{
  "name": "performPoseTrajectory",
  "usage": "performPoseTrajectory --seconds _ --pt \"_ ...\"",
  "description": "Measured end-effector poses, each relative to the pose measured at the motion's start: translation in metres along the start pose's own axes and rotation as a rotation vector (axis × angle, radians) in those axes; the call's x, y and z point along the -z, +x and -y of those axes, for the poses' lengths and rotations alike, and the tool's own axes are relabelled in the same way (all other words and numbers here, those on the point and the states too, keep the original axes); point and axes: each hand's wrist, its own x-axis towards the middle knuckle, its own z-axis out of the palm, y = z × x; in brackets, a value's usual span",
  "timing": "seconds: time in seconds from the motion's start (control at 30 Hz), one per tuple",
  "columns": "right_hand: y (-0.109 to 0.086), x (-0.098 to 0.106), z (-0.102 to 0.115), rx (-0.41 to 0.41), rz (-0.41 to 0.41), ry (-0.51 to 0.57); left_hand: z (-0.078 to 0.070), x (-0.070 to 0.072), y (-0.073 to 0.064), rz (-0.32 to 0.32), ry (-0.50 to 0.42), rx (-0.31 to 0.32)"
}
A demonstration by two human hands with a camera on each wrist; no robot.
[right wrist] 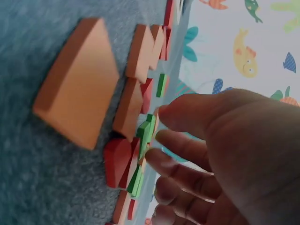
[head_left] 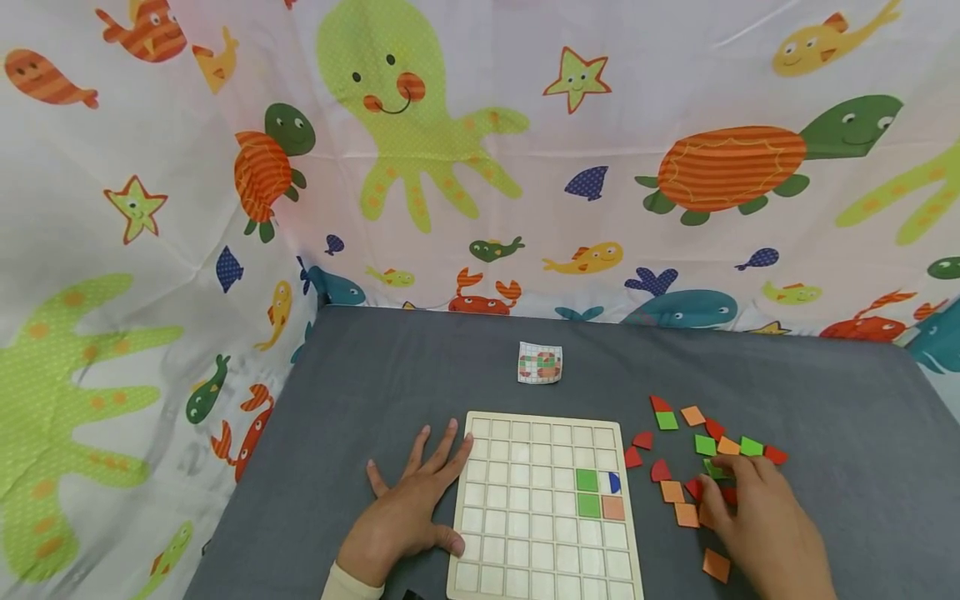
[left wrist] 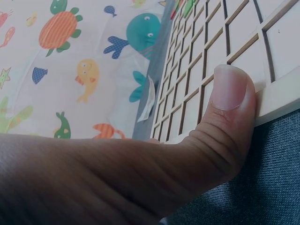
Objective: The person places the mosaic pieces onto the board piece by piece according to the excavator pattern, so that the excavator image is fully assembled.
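My left hand [head_left: 408, 517] rests spread at the left edge of a pale wooden grid board [head_left: 517, 525]; its thumb [left wrist: 229, 93] lies on the frame. In the board's right-hand columns sit two green tiles [head_left: 587, 480], a salmon square tile [head_left: 612, 507] and a white tile with a blue half-round [head_left: 614, 482]. Over the loose tiles right of the board, my right hand [head_left: 772, 525] reaches down with bent fingers, thumb and index fingertips apart. Just by those fingertips is a green tile [head_left: 712, 469], partly hidden; in the right wrist view nothing shows gripped.
Loose red quarter-round tiles [head_left: 642, 440], orange squares [head_left: 686, 515] and green squares [head_left: 752, 447] lie scattered right of the board. A small printed pattern card [head_left: 540, 363] lies behind it on the grey cloth [head_left: 390, 375]. A sea-animal curtain [head_left: 480, 167] hangs at the back and left.
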Motion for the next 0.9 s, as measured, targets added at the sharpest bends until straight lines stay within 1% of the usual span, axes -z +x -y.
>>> performPoseTrajectory --seconds 0.07,0.17,0.3,0.4,0.5,0.7,0.8,0.9 --pt "0.000 -0.001 -0.003 -0.007 -0.012 -0.002 0.000 0.000 0.000 -0.004 -0.001 -0.004" --pt "0.002 0.000 -0.006 -0.023 -0.008 -0.004 0.000 0.000 0.000 -0.003 -0.001 -0.003" --pt "0.006 0.003 -0.007 -0.060 0.036 -0.011 0.001 0.000 0.000 0.001 -0.005 -0.005" --pt "0.007 0.003 -0.007 -0.067 0.054 -0.012 0.001 0.000 0.000 0.006 -0.008 -0.002" --pt "0.007 0.001 -0.006 -0.064 0.050 -0.005 0.000 0.000 0.000 0.013 -0.008 0.006" --pt "0.011 0.000 -0.004 -0.057 0.022 0.002 0.000 0.000 0.000 0.005 -0.003 0.008" --pt "0.014 0.001 -0.002 -0.084 0.049 0.004 0.000 0.000 0.001 0.009 -0.001 0.013" --pt "0.017 0.001 -0.001 -0.125 0.098 0.014 0.000 -0.001 0.002 0.013 0.003 0.014"
